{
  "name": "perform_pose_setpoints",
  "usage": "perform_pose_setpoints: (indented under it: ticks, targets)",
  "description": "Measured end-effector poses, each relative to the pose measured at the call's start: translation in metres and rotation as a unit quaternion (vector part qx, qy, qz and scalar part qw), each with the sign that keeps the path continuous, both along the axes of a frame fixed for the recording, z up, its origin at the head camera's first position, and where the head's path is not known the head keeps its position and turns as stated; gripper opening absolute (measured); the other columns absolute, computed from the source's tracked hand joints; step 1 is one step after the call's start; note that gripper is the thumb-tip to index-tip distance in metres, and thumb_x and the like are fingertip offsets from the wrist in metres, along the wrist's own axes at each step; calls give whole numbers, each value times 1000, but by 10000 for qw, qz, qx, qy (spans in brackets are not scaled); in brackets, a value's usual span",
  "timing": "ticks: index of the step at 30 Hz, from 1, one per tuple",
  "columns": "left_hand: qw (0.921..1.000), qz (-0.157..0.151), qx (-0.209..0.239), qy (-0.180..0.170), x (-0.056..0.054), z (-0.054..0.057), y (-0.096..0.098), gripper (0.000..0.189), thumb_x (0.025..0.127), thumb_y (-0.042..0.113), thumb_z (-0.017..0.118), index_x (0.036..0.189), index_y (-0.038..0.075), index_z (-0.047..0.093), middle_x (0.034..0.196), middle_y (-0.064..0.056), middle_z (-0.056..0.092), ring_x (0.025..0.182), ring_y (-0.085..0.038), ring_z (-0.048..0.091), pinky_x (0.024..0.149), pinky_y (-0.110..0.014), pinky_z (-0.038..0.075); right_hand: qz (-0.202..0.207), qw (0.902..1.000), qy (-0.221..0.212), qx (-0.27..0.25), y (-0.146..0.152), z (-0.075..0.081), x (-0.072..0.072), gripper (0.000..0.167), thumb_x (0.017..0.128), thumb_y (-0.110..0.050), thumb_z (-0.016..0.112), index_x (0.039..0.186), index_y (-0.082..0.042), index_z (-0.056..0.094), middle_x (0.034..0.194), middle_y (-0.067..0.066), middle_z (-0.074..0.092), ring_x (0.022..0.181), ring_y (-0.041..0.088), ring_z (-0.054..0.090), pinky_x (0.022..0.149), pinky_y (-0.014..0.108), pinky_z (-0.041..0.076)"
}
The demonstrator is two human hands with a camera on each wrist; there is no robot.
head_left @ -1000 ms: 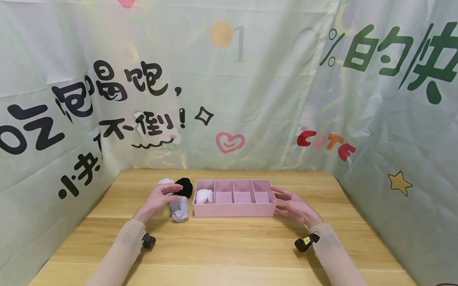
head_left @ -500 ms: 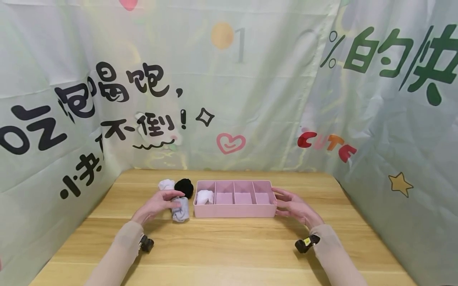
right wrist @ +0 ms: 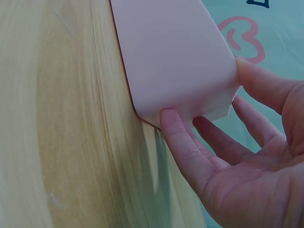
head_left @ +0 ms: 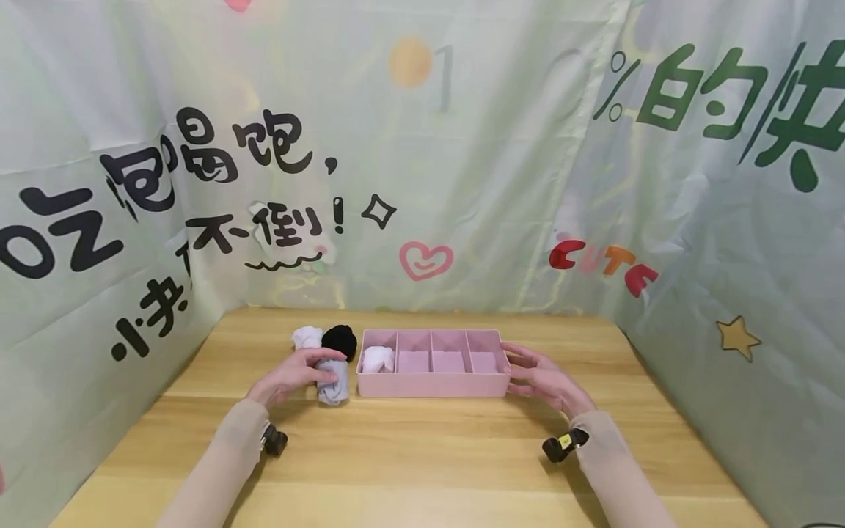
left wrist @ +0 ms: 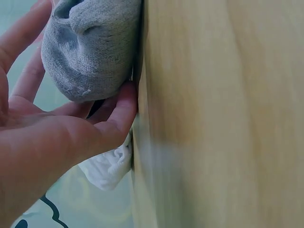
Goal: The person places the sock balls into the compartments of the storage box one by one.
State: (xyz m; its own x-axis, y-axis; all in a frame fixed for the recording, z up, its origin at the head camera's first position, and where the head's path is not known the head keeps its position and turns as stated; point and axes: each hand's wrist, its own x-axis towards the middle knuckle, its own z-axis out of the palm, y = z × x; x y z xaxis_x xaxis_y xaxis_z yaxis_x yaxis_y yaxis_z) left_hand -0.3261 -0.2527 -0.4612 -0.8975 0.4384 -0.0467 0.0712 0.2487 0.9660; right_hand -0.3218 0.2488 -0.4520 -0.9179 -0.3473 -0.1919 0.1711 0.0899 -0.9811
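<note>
1) the person's left hand (head_left: 290,376) is curled about the rolled grey cloth (head_left: 334,392), thumb low against it by the table and fingers on its other side, so it grips the roll
2) that grey roll lies on the wooden table (head_left: 422,455), just left of the box and apart from it
3) the rolled black cloth (head_left: 340,342) sits just behind the grey 1, and the rolled white cloth (head_left: 306,336) is just beside the black 1, on its left
4) the right hand (head_left: 551,385) holds the right end of the pink box (head_left: 432,386), its digits spread over the end and the rim corner
5) the box stands upright on the table, its 3 dividers making 4 compartments, and a white bundle (head_left: 378,359) lies in the leftmost 1
6) both arms wear pale sleeves (head_left: 224,462), with a small black device (head_left: 273,440) at each wrist
7) behind the table hangs a pale green printed curtain (head_left: 502,183), bearing a pink heart (head_left: 425,261)
</note>
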Motion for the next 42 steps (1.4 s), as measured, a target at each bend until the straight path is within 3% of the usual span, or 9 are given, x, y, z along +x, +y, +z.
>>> perform_pose_setpoints:
  ticks: [9,13,20,28,32,42]
  targets:
    - [9994,-19,110,-316,-1,4,3,50,90,9,70,134,-5,52,134,-23,53,99,-18,59,84,-31,54,-82,9999,-75,8,0,1,-1,65,99,-5,54,156,-10,23,158,27,23,132,34,46,103,46,48]
    - [9996,36,19,-288,-2,3,2,46,90,11,70,131,-2,57,133,-22,54,99,-19,59,84,-30,54,-139,9998,-101,32,-2,3,-1,64,99,-6,55,156,-11,26,158,25,25,133,35,45,104,47,47]
    - [9992,243,-164,-253,-4,3,3,41,87,12,74,125,0,63,128,-20,58,97,-19,61,82,-32,55,126,9999,-21,-101,-2,6,-1,64,101,-5,51,157,-7,19,160,25,18,138,41,37,107,50,43]
    - [9991,195,-6,-384,-6,5,4,40,87,9,73,123,-5,63,121,-14,65,97,-16,63,84,-33,55,129,9999,7,-47,1,5,-1,65,100,-4,51,157,-7,18,159,26,21,127,29,50,107,50,44]
    - [9992,204,-34,-332,-6,5,3,40,87,12,74,122,-5,64,122,-13,65,98,-16,63,84,-33,55,93,9999,28,-39,1,4,-1,65,100,-5,51,156,-7,19,159,26,22,131,34,47,106,50,44]
    - [9981,608,-69,-72,-7,3,-3,39,86,9,74,121,-5,64,123,-17,65,97,-15,63,83,-30,56,20,10000,11,27,-1,4,1,63,101,-7,52,156,-9,22,158,25,24,133,34,45,105,49,45]
